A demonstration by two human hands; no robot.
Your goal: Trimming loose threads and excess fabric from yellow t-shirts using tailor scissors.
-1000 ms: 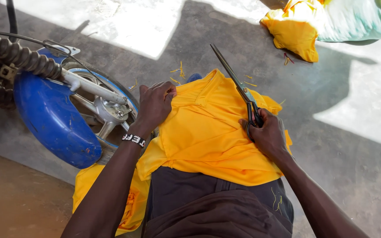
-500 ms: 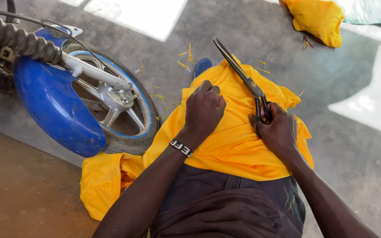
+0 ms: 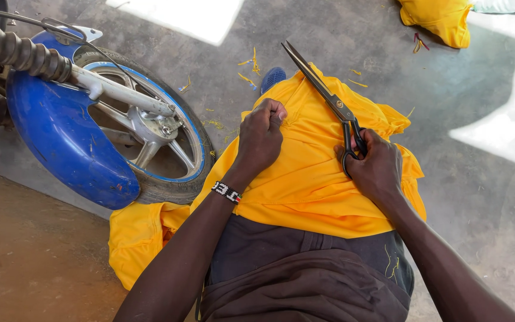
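Observation:
A yellow cloth [image 3: 305,179] lies spread over my lap and hangs down to the floor at the left. My left hand [image 3: 261,140] pinches a fold of this cloth near its upper middle, fingers closed on the fabric. My right hand [image 3: 374,167] grips the black handles of long metal scissors [image 3: 323,98]. Their blades are closed and point up and left over the cloth's far edge. A beaded bracelet [image 3: 227,192] circles my left wrist.
A motorbike's front wheel [image 3: 150,137] with a blue mudguard [image 3: 61,137] stands close at the left, touching the cloth. Another yellow fabric bundle [image 3: 439,21] lies at the top right. Yellow thread scraps [image 3: 248,68] litter the grey concrete floor. A blue shoe tip [image 3: 272,77] shows beyond the cloth.
My left hand has closed from a flat spread into a pinch on the cloth. The view has shifted, so the wheel fills more of the left side.

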